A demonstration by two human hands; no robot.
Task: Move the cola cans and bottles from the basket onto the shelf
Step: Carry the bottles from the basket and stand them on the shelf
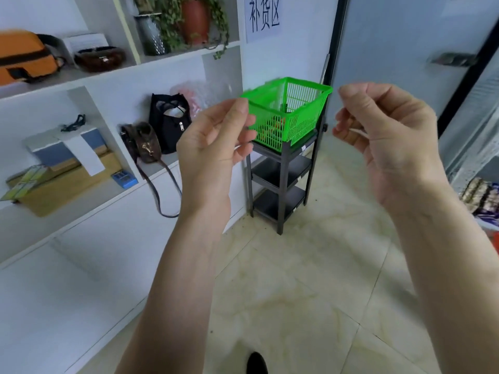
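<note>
Green basket (290, 109) on black rack (280, 184), reddish contents blurred.

floor (310, 279): beige tile | wall shelving (113, 76): white | door (405, 49): grey

orange bag (23, 56), black handbag (168, 125), potted plant (194, 20)

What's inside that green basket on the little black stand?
Through the slats of the green basket, something red and orange shows near the bottom. The walls and the left hand hide the rest, so I can't tell what or how many things are inside.
</note>
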